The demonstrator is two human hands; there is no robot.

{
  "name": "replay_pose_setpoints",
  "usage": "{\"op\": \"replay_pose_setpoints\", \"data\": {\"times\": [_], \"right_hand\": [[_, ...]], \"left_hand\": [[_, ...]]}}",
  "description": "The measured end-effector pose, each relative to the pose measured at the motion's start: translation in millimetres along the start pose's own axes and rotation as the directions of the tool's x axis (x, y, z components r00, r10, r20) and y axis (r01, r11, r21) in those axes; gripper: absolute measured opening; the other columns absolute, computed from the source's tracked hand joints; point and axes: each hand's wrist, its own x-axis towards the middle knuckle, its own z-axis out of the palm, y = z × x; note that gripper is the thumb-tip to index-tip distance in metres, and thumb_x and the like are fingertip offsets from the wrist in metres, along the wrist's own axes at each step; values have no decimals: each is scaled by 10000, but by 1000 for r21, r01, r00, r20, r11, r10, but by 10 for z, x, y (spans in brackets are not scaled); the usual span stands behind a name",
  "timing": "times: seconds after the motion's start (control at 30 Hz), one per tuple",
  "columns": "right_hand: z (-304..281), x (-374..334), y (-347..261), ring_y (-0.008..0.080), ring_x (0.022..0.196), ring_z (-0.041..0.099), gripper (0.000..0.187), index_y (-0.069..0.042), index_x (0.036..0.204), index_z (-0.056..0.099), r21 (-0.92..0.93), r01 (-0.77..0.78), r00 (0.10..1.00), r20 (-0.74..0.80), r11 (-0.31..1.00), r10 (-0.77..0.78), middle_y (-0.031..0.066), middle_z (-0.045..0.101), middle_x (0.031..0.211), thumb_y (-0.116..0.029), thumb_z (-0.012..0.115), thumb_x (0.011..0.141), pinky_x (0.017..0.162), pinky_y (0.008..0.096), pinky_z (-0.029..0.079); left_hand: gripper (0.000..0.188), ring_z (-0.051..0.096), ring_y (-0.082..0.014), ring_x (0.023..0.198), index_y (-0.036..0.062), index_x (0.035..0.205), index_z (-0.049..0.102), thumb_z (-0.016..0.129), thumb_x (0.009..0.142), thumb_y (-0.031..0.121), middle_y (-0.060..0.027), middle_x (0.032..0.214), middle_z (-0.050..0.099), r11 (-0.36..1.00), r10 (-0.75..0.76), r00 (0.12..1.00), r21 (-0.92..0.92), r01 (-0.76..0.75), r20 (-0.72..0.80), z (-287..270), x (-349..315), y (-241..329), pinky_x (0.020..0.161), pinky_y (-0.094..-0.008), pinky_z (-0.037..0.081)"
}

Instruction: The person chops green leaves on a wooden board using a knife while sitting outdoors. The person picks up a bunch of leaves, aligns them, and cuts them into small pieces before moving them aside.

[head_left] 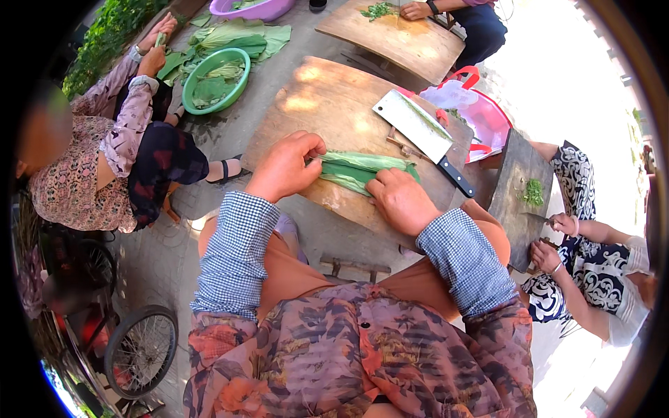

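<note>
A long green leaf, its sides folded inward lengthwise, lies across the wooden board in front of me. My left hand pinches its left end between thumb and fingers. At the other end, my right hand grips the lower edge with curled fingers; part of the leaf is hidden beneath them. Beyond my right hand rests a broad cleaver, its black handle pointing toward me and bits of green stuck along its blade. A thin brown stick lies beside the blade.
A green basin holding leaves stands at the left, near large loose leaves on the ground. People work on each side and ahead, two at boards with chopped greens. A pink-and-white bag touches my board's far right side.
</note>
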Motion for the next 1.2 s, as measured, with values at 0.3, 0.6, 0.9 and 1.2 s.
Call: {"op": "replay_pose_setpoints", "data": {"times": [0.3,0.6,0.9,1.2], "right_hand": [[40,32,40,347,1006,638,154,-26,1022,674,72,-43,999,9,996,43,153,629,990,-87,587,909,898,465,518],[50,-14,-22,379,973,652,153,-23,1033,659,111,-80,997,15,991,79,184,612,990,-80,618,897,831,478,560],[103,11,90,387,924,689,147,-26,1013,684,120,-147,989,0,982,148,171,680,936,-58,620,884,812,473,574],[-110,109,125,364,953,645,124,-25,989,689,86,-57,969,-235,995,76,150,636,948,-127,664,924,788,470,568]], "left_hand": [[119,629,-299,1026,91,944,699,730,829,91,-78,973,642,916,174,977,343,-207,125,403,-93,18,913,-429,522],[53,622,-302,1005,86,905,717,679,877,62,-67,954,653,927,160,984,333,-176,76,465,-73,0,910,-429,516],[111,615,-312,1068,107,977,708,698,868,89,-72,1011,672,943,15,992,329,-55,124,417,-70,110,955,-456,488],[217,610,-311,1093,110,1105,723,675,898,71,-72,1037,661,899,250,955,404,-169,-157,536,19,8,967,-466,452]]}}
